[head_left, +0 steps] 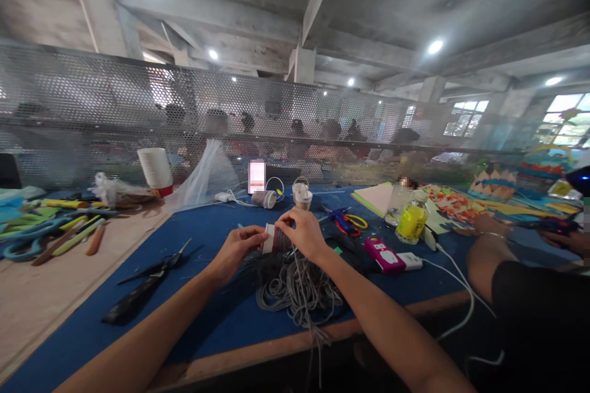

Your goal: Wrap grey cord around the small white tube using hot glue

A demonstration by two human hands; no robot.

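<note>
The person's left hand (238, 248) pinches the white end of a paper cup (268, 241), held sideways over the blue tabletop (221, 313); likely light and crushable, best gripped gently there. The right hand (304, 234) grasps its wrapped side, above soft, tangle-prone grey cord (299, 291).

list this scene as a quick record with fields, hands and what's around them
left hand: grips the white end of a small cup-like piece
right hand: fingers bent over its darker wrapped side; exact grip unclear
below hands: loose heap of gray cord
surface: blue tabletop
left side: black-handled tool, stacked white cups
right side: bottle of yellow liquid, magenta device
far right: another person's arm
</note>
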